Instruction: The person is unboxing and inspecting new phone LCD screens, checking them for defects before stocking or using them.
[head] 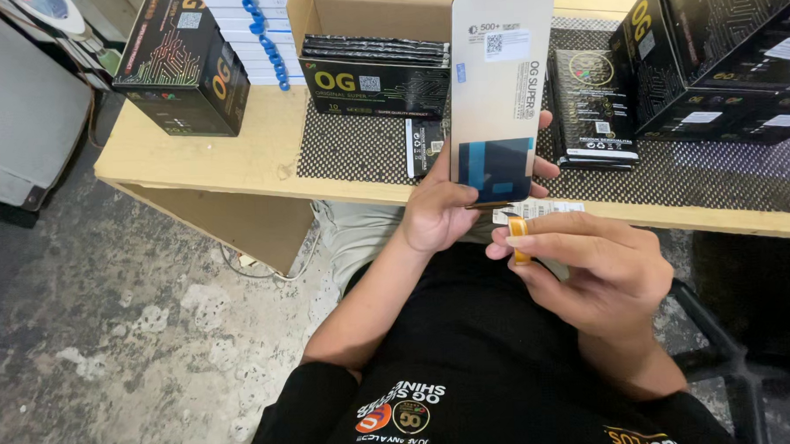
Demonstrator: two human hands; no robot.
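My left hand holds a phone display panel upright by its lower end, its tan back facing me, with a white sticker near the top and a dark blue patch at the bottom. My right hand pinches the orange flex ribbon that hangs from the panel's lower edge, just under a small white label. Both hands are in front of the table edge, above my lap.
A wooden table carries a dotted black mat, stacked black boxes at right, a black box at left, an open carton with flat black packs, and a slim black pack. Concrete floor lies left.
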